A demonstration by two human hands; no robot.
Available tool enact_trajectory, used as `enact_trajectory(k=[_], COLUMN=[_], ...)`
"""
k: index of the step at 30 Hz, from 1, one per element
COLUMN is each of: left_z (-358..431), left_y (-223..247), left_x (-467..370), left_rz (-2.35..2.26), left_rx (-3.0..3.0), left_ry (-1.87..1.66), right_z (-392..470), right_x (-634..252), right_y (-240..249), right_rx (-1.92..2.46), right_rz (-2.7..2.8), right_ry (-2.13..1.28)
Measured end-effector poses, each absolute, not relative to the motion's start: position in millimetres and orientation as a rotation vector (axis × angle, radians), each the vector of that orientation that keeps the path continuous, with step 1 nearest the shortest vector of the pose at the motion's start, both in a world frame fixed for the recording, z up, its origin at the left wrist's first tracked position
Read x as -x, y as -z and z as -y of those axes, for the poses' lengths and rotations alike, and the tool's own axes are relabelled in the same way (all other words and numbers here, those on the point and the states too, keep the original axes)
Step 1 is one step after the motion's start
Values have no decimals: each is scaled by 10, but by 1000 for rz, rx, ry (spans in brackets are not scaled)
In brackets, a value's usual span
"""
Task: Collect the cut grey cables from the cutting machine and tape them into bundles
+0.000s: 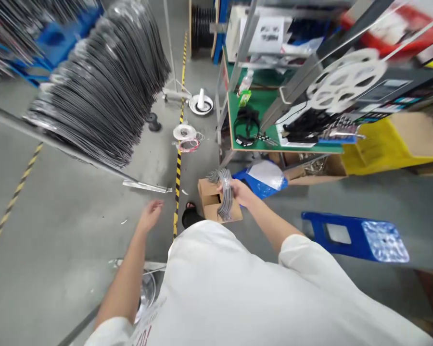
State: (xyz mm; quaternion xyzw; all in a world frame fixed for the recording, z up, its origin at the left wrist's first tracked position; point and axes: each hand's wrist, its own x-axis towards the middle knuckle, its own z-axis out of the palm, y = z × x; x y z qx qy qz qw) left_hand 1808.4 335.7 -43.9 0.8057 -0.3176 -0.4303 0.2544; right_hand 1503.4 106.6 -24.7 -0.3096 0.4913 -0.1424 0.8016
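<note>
My right hand (pixel 239 191) is closed around a bent bundle of grey cables (pixel 225 192), whose loose ends fan out to the left and hang down. Below the bundle, an open cardboard box (pixel 213 207) stands on the floor. Out to the left, my left hand (pixel 151 215) hangs over the floor with nothing in it, its fingers loosely bent and slightly blurred. Ahead of that hand, a thick row of grey cables (pixel 104 81) is draped over a metal rack rail (pixel 75 156).
A green workbench (pixel 260 103) with metal posts and a machine stands ahead right. Near it are a blue bag (pixel 261 178) and a blue stool (pixel 350 235). White reels (pixel 184 131) lie by a striped floor line (pixel 178 182). A rack foot (pixel 147 186) juts across the floor.
</note>
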Motion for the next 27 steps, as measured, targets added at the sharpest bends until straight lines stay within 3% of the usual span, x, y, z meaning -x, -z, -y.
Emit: enact_trajectory(k=[5,11,16,19,27], left_z=[-2222,-1262,-818,-524,211], left_y=[474,272,569,729,509], left_x=[-17577,-17288,-17975,-18367,-19669], left_rz=[1086,1205,1376,1512,1685], left_rx=[-1794,-1707,-1733,-1778,-1768], left_ry=[1438,1369,1375,1356,1184], right_z=[-846,-479,-29,160,1246], right_x=[-15559,-16101,-16680,-17213,-18301], right_y=[282,265,528,671,620], right_rx=[638,560,413,332,266], right_rz=[-984,-763,-508,-603,-1050], right_ry=[404,484,418,552,737])
